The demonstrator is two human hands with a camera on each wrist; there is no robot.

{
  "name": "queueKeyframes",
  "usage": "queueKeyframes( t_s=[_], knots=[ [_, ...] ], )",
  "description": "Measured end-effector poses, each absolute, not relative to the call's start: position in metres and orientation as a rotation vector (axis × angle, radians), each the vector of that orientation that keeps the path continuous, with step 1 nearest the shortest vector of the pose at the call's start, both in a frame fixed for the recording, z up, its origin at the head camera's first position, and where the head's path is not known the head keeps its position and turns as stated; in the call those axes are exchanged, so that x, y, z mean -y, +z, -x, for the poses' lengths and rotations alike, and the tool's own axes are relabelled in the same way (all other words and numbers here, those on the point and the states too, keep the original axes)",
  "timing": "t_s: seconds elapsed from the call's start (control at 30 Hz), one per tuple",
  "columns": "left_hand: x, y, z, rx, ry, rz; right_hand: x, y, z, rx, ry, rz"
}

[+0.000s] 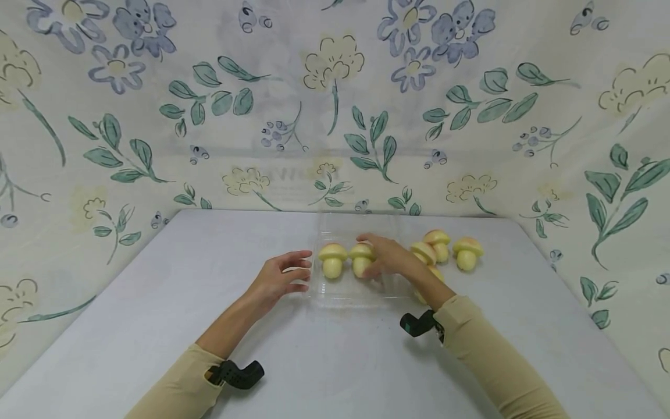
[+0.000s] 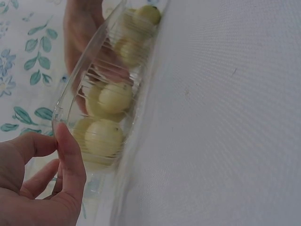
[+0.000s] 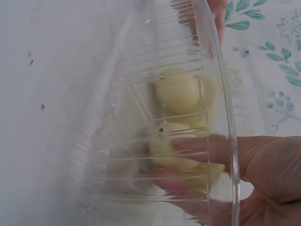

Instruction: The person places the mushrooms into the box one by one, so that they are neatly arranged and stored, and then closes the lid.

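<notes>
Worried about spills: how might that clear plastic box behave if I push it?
The clear plastic box looks thin-walled, so it's probably light and slightly flexible. Its ridges may stiffen the sides. Its broad base suggests it would likelier slide than tip.

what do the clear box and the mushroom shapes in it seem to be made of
The box looks like thin, glossy plastic: its ribbed wall is see-through and catches highlights. The mushroom shapes look smooth and satiny, perhaps fruit or molded foam; blushed caps fit both.
</notes>
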State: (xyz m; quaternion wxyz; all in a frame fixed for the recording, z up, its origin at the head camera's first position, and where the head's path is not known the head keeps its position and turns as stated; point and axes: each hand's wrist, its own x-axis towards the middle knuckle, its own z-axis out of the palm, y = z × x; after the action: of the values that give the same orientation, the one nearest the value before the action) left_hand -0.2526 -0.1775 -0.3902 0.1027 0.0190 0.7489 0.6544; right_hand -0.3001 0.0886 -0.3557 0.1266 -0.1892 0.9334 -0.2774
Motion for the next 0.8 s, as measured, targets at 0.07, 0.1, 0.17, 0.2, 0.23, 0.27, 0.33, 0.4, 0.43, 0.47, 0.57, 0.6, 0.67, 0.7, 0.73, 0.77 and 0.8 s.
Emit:
queueKeyframes(
  t_s=[0.07,0.1,0.17,0.2,0.23,0.27,0.33,0.4,0.43,0.47,0.57,0.6,0.67,0.7,0.73,0.77,0.8],
  knots=[
    [0.1769,-0.3899,0.2527,-2.209,1.933,-0.055,-0.0885,-0.3555,0.3001,-2.727,-0.805,0.548],
    [0.1767,-0.3897,0.2525,-2.208,1.933,-0.056,-0.0882,-0.3551,0.3001,-2.730,-0.804,0.539],
    [0.1764,-0.3895,0.2524,-2.202,1.940,-0.058,-0.0879,-0.3544,0.3001,-2.731,-0.805,0.519],
    [0.1765,-0.3898,0.2526,-2.199,1.943,-0.060,-0.0879,-0.3540,0.3001,-2.735,-0.801,0.515],
    [0.1765,-0.3899,0.2527,-2.195,1.948,-0.062,-0.0877,-0.3535,0.2999,-2.735,-0.802,0.510],
    [0.1764,-0.3899,0.2528,-2.193,1.950,-0.063,-0.0877,-0.3529,0.2999,-2.734,-0.804,0.508],
    [0.1766,-0.3898,0.2527,-2.194,1.947,-0.064,-0.0876,-0.3520,0.2998,-2.733,-0.801,0.507],
    [0.1771,-0.3900,0.2529,-2.194,1.943,-0.063,-0.0873,-0.3516,0.2998,-2.728,-0.809,0.492],
    [0.1772,-0.3899,0.2529,-2.190,1.946,-0.061,-0.0872,-0.3516,0.2996,-2.721,-0.816,0.477],
    [0.1774,-0.3898,0.2530,-2.187,1.947,-0.059,-0.0872,-0.3516,0.2994,-2.717,-0.822,0.466],
    [0.1775,-0.3891,0.2535,-2.176,1.959,-0.064,-0.0884,-0.3515,0.2992,-2.700,-0.842,0.437],
    [0.1775,-0.3890,0.2537,-2.171,1.963,-0.063,-0.0889,-0.3515,0.2991,-2.695,-0.846,0.432],
    [0.1772,-0.3888,0.2539,-2.170,1.962,-0.066,-0.0895,-0.3514,0.2994,-2.683,-0.851,0.426],
    [0.1772,-0.3889,0.2539,-2.170,1.961,-0.068,-0.0901,-0.3514,0.2996,-2.681,-0.845,0.429],
    [0.1770,-0.3891,0.2539,-2.169,1.962,-0.069,-0.0904,-0.3514,0.2996,-2.675,-0.848,0.425],
    [0.1768,-0.3893,0.2539,-2.165,1.965,-0.063,-0.0911,-0.3512,0.2997,-2.674,-0.845,0.426],
    [0.1767,-0.3893,0.2537,-2.165,1.967,-0.064,-0.0919,-0.3509,0.2998,-2.670,-0.846,0.427]
  ],
)
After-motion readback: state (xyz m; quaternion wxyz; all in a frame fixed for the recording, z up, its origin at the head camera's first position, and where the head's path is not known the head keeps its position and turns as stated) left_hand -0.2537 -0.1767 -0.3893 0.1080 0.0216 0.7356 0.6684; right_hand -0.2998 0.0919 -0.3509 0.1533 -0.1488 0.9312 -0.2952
